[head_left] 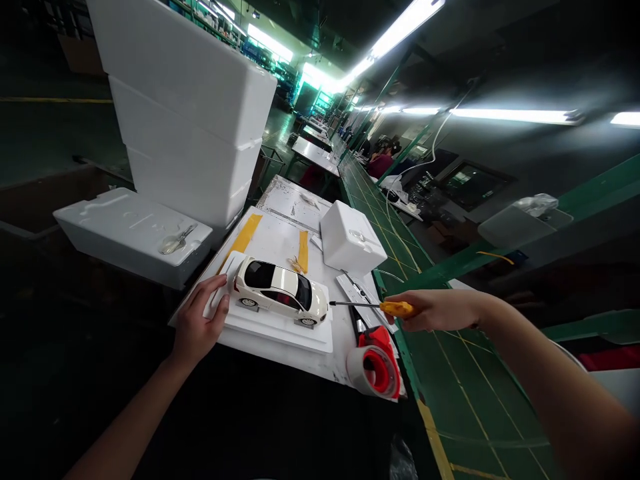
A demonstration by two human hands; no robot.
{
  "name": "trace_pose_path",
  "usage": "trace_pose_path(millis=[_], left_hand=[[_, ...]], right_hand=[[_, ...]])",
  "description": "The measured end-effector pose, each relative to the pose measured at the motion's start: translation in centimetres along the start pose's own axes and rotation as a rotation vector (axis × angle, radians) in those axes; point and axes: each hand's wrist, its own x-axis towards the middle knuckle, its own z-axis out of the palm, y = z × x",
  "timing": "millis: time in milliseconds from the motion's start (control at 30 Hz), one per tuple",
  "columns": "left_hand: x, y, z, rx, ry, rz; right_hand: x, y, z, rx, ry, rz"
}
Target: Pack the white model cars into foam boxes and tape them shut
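Note:
A white model car (283, 291) with a black roof panel and dark windows stands on a white foam base (280, 339) on the bench. My left hand (199, 320) rests at the base's left end, near the car's rear, thumb apart from the fingers. In my right hand (435, 310) is a screwdriver (397, 309) with a yellow handle, its shaft pointing left. The screwdriver's tip is close to the car's front end; whether they touch I cannot tell.
A red tape dispenser (383, 363) sits at the bench's near right corner. Behind it are a white foam box (353, 237) and a metal strip (360, 297). Tall stacked foam boxes (185, 113) rise at left. A green conveyor (465, 373) runs along the right.

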Motion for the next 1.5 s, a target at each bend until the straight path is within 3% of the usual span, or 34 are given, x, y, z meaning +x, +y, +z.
trace_pose_path(millis=[100,467,633,933,1333,1500], left_hand=[[0.0,-0.1,0.0,0.0,-0.003,-0.003],[-0.1,0.2,-0.2,0.014,-0.014,-0.027],[-0.1,0.1,-0.1,0.02,-0.015,-0.017],[0.0,0.1,-0.1,0.025,-0.015,0.0],[-0.1,0.1,-0.1,0.022,-0.019,0.013],[0.0,-0.1,-0.1,0.025,-0.02,0.006]], right_hand=[[-0.3,-0.5,0.4,0.006,0.001,0.056],[0.2,-1.6,0.2,-0.004,0.023,0.043],[1.2,-1.8,-0.6,0.027,0.073,-0.045],[2.4,-5.2,-1.8,-0.009,0.056,-0.16],[2.5,-4.4,-2.3,-0.012,0.071,-0.096],[3.1,-4.6,-2.8,-0.046,0.088,-0.164]])
